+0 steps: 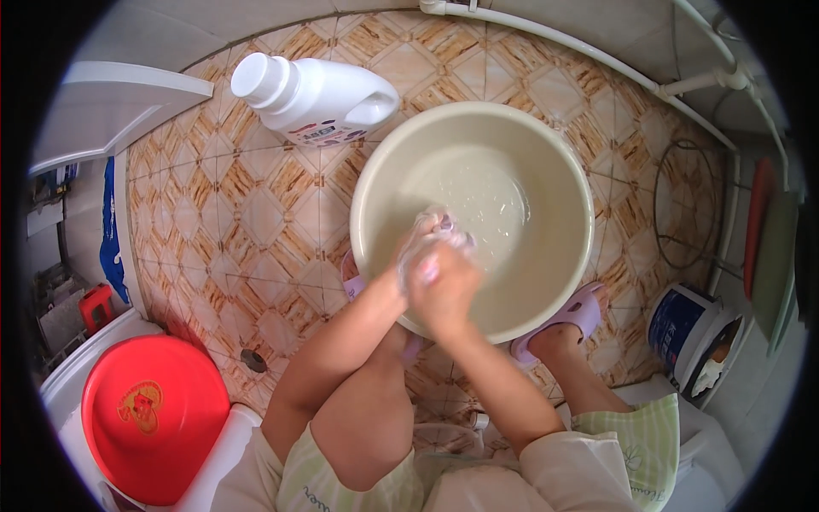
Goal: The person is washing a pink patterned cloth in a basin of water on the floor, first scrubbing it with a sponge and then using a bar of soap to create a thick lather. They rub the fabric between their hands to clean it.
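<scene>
A large cream basin (554, 247) stands on the floor in front of me, with a little water and some suds on its bottom. Over its near left part, my left hand (408, 249) and my right hand (445, 288) are pressed together around a small, wet-looking whitish and purple cloth (439, 229). Both hands are closed on it, the right one nearer to me and partly blurred. Its exact kind is hidden by my fingers. Past the basin's far left side stands a white detergent bottle (345, 94) with a handle and its cap on.
A red basin (192, 388) is at the lower left, near a white door (128, 94). My feet in lilac slippers (567, 320) flank the basin. On the right are a white and blue bucket (682, 328) and white pipes (554, 38). A floor drain (253, 360) lies left of my legs.
</scene>
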